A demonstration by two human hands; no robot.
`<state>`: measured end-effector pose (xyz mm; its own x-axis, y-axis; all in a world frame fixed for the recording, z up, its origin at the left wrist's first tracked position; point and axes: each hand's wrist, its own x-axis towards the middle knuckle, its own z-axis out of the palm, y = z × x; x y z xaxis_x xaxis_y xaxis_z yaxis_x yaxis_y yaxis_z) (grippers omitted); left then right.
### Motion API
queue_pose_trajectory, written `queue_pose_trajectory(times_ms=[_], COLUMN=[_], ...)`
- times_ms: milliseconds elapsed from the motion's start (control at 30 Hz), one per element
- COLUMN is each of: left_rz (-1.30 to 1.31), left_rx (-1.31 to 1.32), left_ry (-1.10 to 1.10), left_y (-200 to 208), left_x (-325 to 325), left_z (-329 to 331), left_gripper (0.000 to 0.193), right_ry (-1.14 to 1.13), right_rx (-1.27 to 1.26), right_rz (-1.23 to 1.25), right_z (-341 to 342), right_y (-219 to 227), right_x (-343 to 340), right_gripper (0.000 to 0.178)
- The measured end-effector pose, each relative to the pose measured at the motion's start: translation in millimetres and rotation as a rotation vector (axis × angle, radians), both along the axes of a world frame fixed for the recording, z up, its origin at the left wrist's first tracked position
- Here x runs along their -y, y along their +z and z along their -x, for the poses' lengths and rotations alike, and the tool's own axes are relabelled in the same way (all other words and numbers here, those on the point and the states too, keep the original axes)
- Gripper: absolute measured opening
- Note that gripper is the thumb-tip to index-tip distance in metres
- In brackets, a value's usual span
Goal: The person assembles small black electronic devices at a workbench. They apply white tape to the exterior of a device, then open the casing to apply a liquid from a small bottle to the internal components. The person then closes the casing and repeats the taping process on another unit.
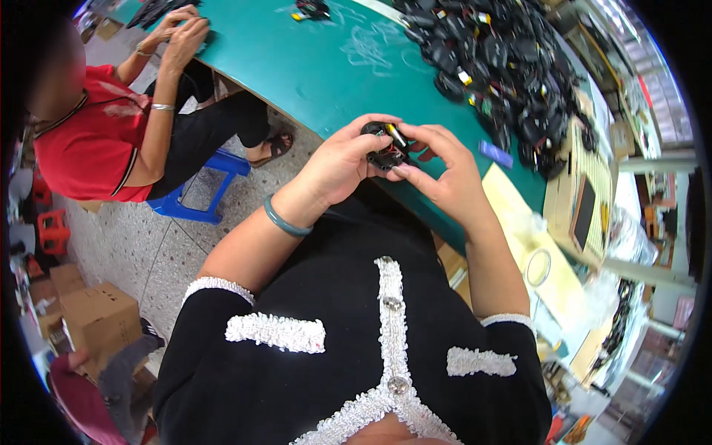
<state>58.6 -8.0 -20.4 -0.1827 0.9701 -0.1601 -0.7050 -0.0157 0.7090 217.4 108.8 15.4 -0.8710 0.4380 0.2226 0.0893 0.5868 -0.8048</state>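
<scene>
Between both hands, over the near edge of the green table, is a small black plastic device (386, 157) with its inside exposed. Thin red wires and a yellow-and-silver part show in it. My left hand (346, 157) is closed round its left side, the thumb pressed onto the inner parts. From the right, my right hand (449, 172) pinches the device's edge with thumb and fingers. The far side of the device is hidden by my fingers.
A big heap of similar black devices with wires (497, 59) covers the table's far right. A purple block (495, 153) lies before it, near yellow paper (512, 215) and a tape roll (537, 267). At left, a co-worker in red (104, 133) sits on a blue stool (211, 185).
</scene>
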Motion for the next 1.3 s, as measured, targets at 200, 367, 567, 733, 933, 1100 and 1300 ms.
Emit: queue_pose_trajectory(times_ms=[200,367,567,733,933,1100,1300], left_rz=[-0.021,-0.04,0.053,0.083,0.167,0.214,0.151], left_rx=[0.152,0.188,-0.104,-0.317,-0.175,-0.132,-0.091], left_ry=[-0.201,-0.225,-0.153,-0.152,-0.321,-0.369,-0.224], left_y=[-6,6,19,20,17,13,-3], left_x=[-2,-4,0,0,6,7,5], left_z=[-23,-39,-58,-63,-49,-48,-57], left_gripper=[0.036,0.036,0.033,0.034,0.034,0.036,0.028], right_ry=[0.005,-0.057,-0.077,-0.218,-0.271,-0.242,-0.249], right_rx=[-0.012,-0.09,-0.226,-0.292,-0.188,-0.163,-0.145], right_rz=[0.282,0.678,0.852,0.819,0.593,0.556,0.492], right_z=[-56,-75,-95,-96,-97,-92,-92], right_y=[-29,-28,-30,-40,-36,-40,-40], right_x=[8,22,28,35,28,27,28], right_gripper=[0.08,0.077,0.071,0.069,0.066,0.064,0.064])
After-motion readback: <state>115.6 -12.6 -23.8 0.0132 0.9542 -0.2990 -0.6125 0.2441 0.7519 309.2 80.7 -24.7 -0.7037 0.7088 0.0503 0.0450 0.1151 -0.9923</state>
